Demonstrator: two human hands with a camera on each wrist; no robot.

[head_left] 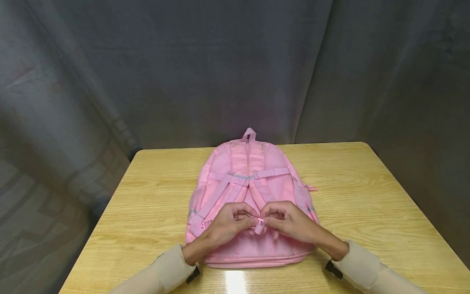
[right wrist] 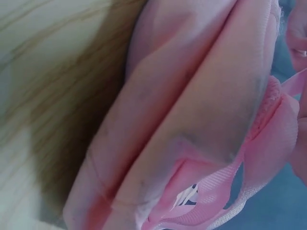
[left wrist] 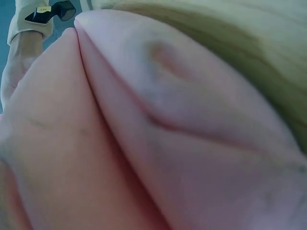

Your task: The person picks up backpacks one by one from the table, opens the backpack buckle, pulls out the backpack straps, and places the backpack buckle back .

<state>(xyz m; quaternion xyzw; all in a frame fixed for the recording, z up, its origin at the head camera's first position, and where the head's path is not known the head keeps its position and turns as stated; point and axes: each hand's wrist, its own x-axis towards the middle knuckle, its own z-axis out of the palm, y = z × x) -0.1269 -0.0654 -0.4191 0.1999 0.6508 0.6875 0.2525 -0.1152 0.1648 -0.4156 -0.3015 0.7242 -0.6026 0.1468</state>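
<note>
A pink backpack lies on the table with its shoulder straps facing up and its top loop pointing away. Over its lower half, my left hand and right hand meet. Thumbs and fingers of both pinch a small pink strap buckle between them, partly covered by the fingertips. The left wrist view is filled by the bag's folded pink side. Looped pink webbing hangs at the bag's edge in the right wrist view, beside some fingers at the right border.
The wooden table extends on both sides of the bag. Grey curtains hang behind and beside it. A pink zipper pull sticks out at the bag's right side. Another strap with a buckle lies at the lower left.
</note>
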